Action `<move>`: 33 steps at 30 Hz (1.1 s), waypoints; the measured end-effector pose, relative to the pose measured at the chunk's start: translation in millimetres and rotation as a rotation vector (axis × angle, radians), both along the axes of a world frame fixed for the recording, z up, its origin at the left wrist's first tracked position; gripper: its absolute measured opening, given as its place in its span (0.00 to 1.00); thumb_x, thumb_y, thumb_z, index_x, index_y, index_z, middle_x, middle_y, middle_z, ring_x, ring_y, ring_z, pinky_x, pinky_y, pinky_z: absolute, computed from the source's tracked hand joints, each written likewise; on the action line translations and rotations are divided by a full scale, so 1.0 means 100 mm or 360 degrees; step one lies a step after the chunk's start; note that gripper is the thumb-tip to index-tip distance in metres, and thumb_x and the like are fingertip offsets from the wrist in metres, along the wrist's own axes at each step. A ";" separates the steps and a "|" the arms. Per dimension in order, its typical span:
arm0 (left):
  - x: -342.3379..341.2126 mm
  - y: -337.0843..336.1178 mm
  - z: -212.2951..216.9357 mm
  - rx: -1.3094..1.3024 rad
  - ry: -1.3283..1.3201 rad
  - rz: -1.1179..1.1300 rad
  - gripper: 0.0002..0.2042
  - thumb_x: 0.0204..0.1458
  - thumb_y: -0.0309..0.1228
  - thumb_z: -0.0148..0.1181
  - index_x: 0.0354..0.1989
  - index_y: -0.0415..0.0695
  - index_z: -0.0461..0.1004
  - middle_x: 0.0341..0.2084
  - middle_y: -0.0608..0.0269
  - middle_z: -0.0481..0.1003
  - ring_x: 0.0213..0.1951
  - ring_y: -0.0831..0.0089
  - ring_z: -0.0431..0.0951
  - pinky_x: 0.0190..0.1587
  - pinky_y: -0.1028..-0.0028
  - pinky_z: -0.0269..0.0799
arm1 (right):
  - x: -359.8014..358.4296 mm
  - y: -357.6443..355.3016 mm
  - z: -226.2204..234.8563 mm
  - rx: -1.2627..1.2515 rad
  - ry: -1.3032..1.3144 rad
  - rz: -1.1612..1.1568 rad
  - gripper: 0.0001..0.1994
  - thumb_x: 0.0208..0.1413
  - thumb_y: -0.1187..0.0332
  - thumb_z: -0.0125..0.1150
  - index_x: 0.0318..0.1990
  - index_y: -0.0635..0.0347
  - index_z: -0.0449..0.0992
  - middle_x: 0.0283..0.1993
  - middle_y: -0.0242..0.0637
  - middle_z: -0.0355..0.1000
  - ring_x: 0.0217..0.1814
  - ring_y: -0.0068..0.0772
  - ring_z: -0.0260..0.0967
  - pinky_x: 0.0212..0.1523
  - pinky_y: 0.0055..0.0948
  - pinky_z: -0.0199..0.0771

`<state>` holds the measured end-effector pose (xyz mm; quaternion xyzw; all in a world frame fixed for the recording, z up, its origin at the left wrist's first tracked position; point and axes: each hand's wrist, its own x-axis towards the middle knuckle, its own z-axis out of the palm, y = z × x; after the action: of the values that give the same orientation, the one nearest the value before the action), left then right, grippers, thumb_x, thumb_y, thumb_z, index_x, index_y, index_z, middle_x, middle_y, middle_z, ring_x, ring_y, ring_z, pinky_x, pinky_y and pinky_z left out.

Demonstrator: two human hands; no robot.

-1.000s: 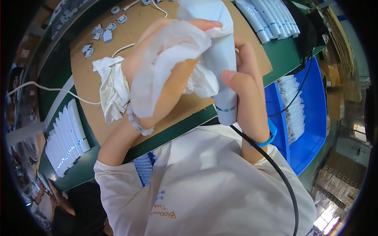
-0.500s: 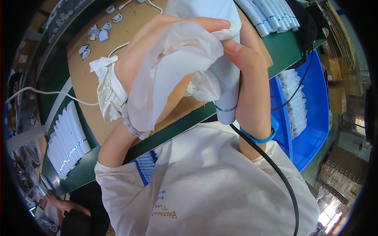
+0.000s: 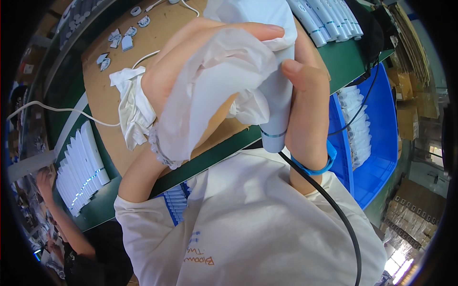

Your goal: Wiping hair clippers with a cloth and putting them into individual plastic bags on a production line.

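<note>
My right hand [image 3: 305, 71] grips a pale blue-white tube-shaped body [image 3: 275, 112] with a shiny teal ring near its lower end. My thumb lies along its side; the other fingers are mostly hidden behind. From the left, my left hand [image 3: 186, 57] reaches across and presses a thin, crumpled white sheet [image 3: 224, 62] against the tube's upper part. The sheet droops over the hand and wrist; I cannot tell whether it is cloth or film. White material [image 3: 253, 12] also covers the tube's top. A crumpled white cloth [image 3: 131, 107] lies beside my left wrist.
Brown cardboard [image 3: 105, 90] covers part of the green table [image 3: 343, 62], with small cut pieces [image 3: 127, 40] on it. Rows of white tubes stand at left [image 3: 83, 167] and far right [image 3: 327, 21]. A blue bin [image 3: 377, 167] holds wrapped items. A co-worker's arm [image 3: 67, 221] reaches in lower left.
My hands, the sheet and the tube have shifted slightly right. My right thumb has moved a little down and away from the sheet's edge. The co-worker's arm has stretched farther up at the left.
</note>
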<state>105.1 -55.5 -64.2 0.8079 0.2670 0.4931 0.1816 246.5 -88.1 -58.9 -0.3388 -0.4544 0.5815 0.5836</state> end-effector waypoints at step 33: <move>-0.01 0.07 -0.09 0.0085 0.0044 0.0101 0.09 0.53 0.29 0.53 0.39 0.41 0.76 0.29 0.63 0.73 0.32 0.74 0.71 0.35 0.79 0.65 | 0.02 0.00 -0.10 -0.0150 -0.0124 -0.0045 0.20 0.51 0.69 0.43 0.52 0.65 0.58 0.45 0.35 0.61 0.43 0.20 0.58 0.42 0.19 0.60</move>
<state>104.4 -49.0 -72.9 0.8102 0.2819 0.4943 0.1405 248.9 -88.4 -69.0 -0.3946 -0.4440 0.5804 0.5570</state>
